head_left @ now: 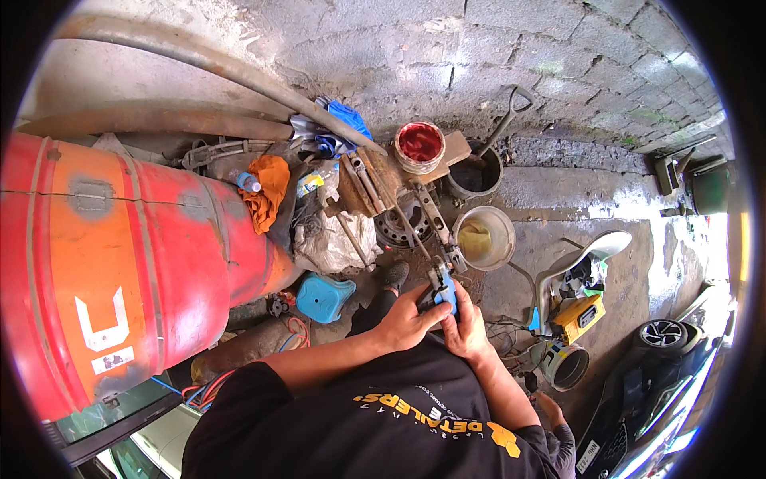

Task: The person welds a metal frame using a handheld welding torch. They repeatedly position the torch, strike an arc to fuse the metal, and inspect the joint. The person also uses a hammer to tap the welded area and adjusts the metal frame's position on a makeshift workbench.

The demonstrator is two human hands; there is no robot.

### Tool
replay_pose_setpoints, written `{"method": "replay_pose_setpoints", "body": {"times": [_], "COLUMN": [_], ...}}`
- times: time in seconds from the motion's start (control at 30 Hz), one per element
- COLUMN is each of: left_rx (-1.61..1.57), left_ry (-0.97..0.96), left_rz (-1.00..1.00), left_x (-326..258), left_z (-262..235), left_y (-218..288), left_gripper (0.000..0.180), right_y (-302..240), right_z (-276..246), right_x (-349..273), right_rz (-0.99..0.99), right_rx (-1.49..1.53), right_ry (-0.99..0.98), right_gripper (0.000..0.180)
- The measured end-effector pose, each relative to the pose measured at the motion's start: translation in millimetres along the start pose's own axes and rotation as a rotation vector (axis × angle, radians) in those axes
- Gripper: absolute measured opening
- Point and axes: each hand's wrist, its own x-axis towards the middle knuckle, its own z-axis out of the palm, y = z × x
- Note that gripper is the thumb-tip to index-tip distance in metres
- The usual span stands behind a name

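Note:
My left hand [405, 321] and my right hand [465, 326] meet in front of my chest around a small blue-handled metal tool [445, 290]. Both are closed on it, the left from the left side, the right from below and to the right. A long thin metal bar [415, 231] runs from the tool's head up and left towards a dark wheel rim [399, 225] on the ground. What the tool's jaws grip is too small to tell.
A big red drum [120, 263] lies at the left. Beyond the hands stand a bucket of yellowish liquid [484, 237], a dark bucket [476, 172] and a red paint tin [420, 144]. A blue stool [323, 297], an orange rag [267, 188] and a yellow device [578, 317] lie around. Another person's hand [550, 409] shows at lower right.

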Motion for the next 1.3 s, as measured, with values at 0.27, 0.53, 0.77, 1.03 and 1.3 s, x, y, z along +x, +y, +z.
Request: {"method": "replay_pose_setpoints", "body": {"times": [0.27,0.53,0.77,1.03,1.3], "left_rx": [-0.063,-0.085,-0.163,-0.174,-0.117], "left_ry": [0.072,0.071,0.075,0.093,0.108], "left_rz": [-0.1,-0.101,-0.132,-0.068,-0.044], "left_x": [7,7,3,0,-2], "left_z": [-19,-33,-38,-39,-44], "left_y": [-5,-11,-16,-20,-24], "left_gripper": [0.031,0.032,0.031,0.032,0.029], "right_y": [15,3,-6,-22,-20], "right_z": [23,26,27,24,30], "right_x": [14,22,27,29,29], "right_rz": [0.044,0.084,0.032,0.09,0.073], "right_rx": [0.004,-0.004,-0.102,-0.142,-0.152], "right_ry": [0.015,-0.025,-0.017,-0.077,-0.055], "right_gripper": [0.061,0.06,0.059,0.059,0.059]}}
